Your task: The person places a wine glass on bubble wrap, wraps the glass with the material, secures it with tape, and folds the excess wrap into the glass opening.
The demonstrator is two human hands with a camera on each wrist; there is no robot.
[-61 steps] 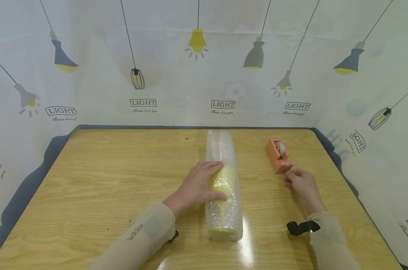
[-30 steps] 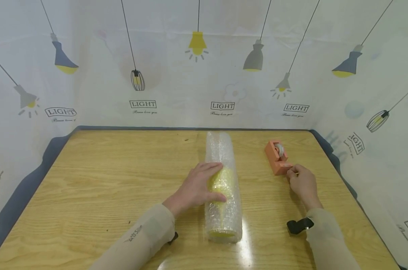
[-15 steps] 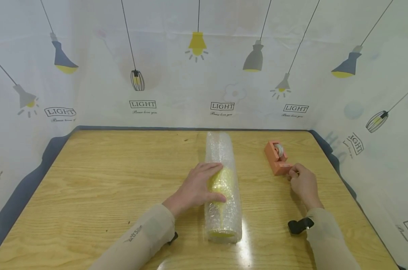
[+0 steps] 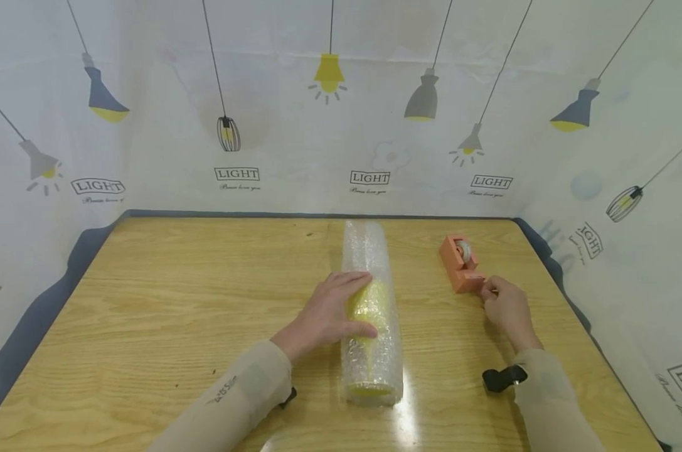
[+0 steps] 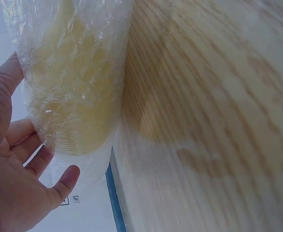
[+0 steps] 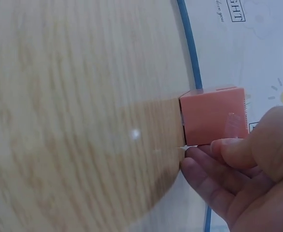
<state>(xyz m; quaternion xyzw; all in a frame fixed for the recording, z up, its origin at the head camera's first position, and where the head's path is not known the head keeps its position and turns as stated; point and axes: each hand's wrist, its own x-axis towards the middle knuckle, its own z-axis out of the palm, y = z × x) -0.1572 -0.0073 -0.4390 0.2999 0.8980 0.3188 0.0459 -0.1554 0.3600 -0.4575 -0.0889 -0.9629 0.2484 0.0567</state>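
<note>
A yellow stemmed glass shows through a long roll of clear bubble wrap lying lengthwise on the wooden table. My left hand holds the wrapped glass from its left side, thumb and fingers spread round it. To the right stands an orange tape dispenser with a roll of clear tape. My right hand is at its near end, thumb and fingertips pinching the end of the tape. In the right wrist view, a short clear strip of tape lies against the dispenser's orange face above the thumb.
The wooden table has a dark blue border along its back and sides. A white curtain printed with lamps surrounds it on three sides. A black wrist strap hangs at the right sleeve.
Over two seconds my right hand shifts slightly up and right at the dispenser's near end. During the last half second both hands stay put. The wrapped glass has not moved.
</note>
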